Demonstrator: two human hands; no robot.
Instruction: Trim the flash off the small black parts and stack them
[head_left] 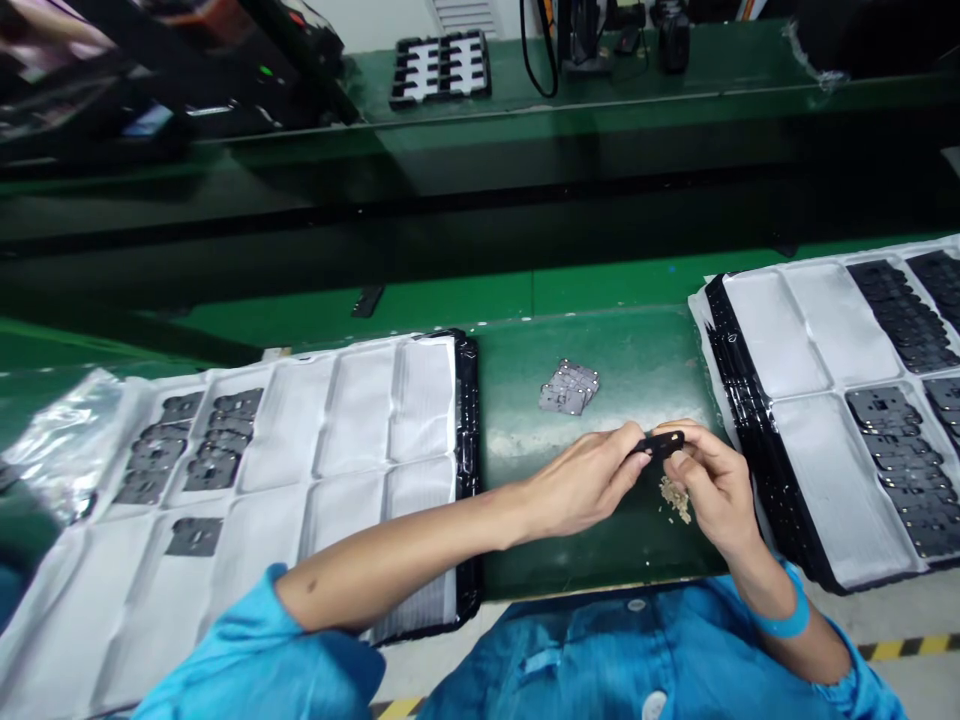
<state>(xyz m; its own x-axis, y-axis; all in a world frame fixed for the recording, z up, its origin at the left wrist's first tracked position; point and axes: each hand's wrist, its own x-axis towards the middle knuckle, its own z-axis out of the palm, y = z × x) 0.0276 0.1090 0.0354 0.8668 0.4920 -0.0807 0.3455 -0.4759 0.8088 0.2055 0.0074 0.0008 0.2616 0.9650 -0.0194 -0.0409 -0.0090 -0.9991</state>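
Note:
A small dark flat plate (663, 444) with holes is pinched between my two hands above the green table. My left hand (600, 470) grips its left end with thumb and fingers. At the other end, my right hand (712, 482) holds it between thumb and forefinger. Just below the plate, a little heap of tiny brass-coloured pieces (675, 498) lies on the table, partly hidden by my right hand. Farther back, a few overlapping grey plates (570, 386) lie in a loose pile.
To the left, a white-lined compartment tray (360, 405) holds several dark plates (225, 440). Another lined tray (780, 320) with rows of plates (900, 480) stands at the right. A clear plastic bag (71, 440) lies far left. On the back shelf sits a black tray (441, 68).

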